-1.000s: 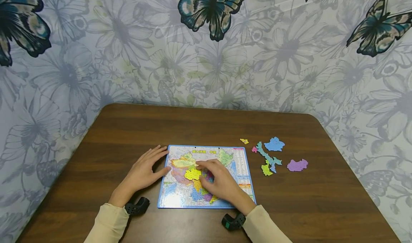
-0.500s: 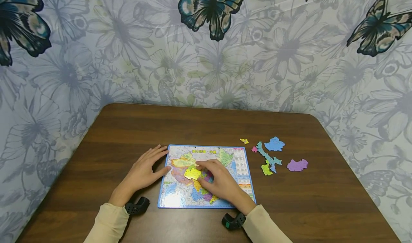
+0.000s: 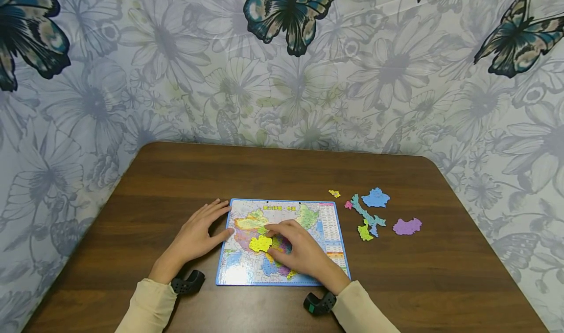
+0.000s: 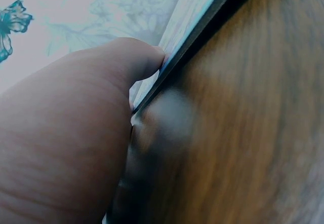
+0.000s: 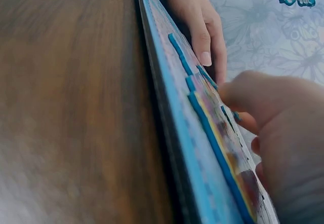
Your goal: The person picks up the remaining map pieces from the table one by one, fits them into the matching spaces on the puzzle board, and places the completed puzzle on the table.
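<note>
A blue-rimmed map puzzle board point(image 3: 235, 274) lies flat on the table, with several coloured pieces set on its map. Between the thumb and fingers of my right hand point(image 3: 301, 249) is a bright yellow puzzle piece point(image 3: 260, 244), pinched at its right side over the middle of the map. Whether it touches the pieces below I cannot tell. My left hand point(image 3: 198, 235) rests at the board's left edge, fingers stretched out. In the left wrist view its thumb point(image 4: 144, 59) touches the board's edge. The right wrist view shows my right thumb point(image 5: 248, 95) low over the pieces.
Right of the board lie loose puzzle pieces: a blue one point(image 3: 376, 198), a purple one point(image 3: 407, 226), a long teal one point(image 3: 362, 209), a yellow-green one point(image 3: 364, 232), a pink one point(image 3: 348, 204) and a small yellow one point(image 3: 335, 194). A patterned wall covering point(image 3: 264, 103) stands behind the table point(image 3: 176, 166).
My right hand has shifted slightly left and toward me, and the yellow puzzle piece with it. The left hand and the board have stayed in place.
</note>
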`<state>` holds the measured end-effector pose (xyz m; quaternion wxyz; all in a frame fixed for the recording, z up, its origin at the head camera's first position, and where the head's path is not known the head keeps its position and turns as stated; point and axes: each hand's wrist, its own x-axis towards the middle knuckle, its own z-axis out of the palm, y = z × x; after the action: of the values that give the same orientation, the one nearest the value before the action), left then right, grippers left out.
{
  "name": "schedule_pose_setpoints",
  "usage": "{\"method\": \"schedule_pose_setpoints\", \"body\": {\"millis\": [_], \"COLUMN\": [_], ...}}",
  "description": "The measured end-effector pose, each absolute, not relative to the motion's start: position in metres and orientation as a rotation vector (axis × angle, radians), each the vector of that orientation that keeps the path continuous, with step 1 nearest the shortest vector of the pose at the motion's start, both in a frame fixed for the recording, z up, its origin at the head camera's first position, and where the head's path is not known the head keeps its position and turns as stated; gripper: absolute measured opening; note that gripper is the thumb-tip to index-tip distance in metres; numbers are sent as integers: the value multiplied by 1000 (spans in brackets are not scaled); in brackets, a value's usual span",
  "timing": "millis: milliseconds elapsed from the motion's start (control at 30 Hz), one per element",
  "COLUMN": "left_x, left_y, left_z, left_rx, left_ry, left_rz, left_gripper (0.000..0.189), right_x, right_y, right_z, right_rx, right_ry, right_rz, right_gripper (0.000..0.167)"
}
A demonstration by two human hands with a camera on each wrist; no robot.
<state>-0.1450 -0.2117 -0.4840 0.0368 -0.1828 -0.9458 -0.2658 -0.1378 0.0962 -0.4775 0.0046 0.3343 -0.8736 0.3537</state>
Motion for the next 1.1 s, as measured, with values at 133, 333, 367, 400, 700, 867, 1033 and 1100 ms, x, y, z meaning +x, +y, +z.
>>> {"method": "schedule_pose_setpoints", "body": {"millis": [133, 333, 367, 400, 700, 867, 1033, 1100], "left_x": [-145, -145, -145, -145, -145, -146, -146, -146], "left_y": [-212, -213, -213, -213, -213, -213, -212, -212], "left_z": [-484, -485, -485, -485, -486, -486, -485, -485], "left_rx": [-559, -559, -559, -558, -557, -551, -547, -549], "left_ry": [-2904, -2899, -2900, -2900, -2906, -2913, -2919, -2918], "left_rz": [-814, -816, -817, -818, -815, -810, -813, -812], "left_gripper": [67, 67, 67, 67, 67, 68, 69, 68], "right_x": [-137, -137, -137, -137, -136, -137, -137, -137], "right_y": [96, 95, 95, 95, 95, 95, 95, 95], "right_z": [-478, -478, -477, -478, -478, -479, -479, -479], "right_rx": [1061, 1016, 1012, 1010, 995, 994, 1005, 1012], "right_ry": [-2740, -2744, -2743, -2743, -2758, -2758, -2758, -2753], "right_rz": [1094, 1109, 1112, 1115, 1105, 1091, 1085, 1086], "right_gripper": [53, 56, 56, 56, 56, 57, 56, 56]}}
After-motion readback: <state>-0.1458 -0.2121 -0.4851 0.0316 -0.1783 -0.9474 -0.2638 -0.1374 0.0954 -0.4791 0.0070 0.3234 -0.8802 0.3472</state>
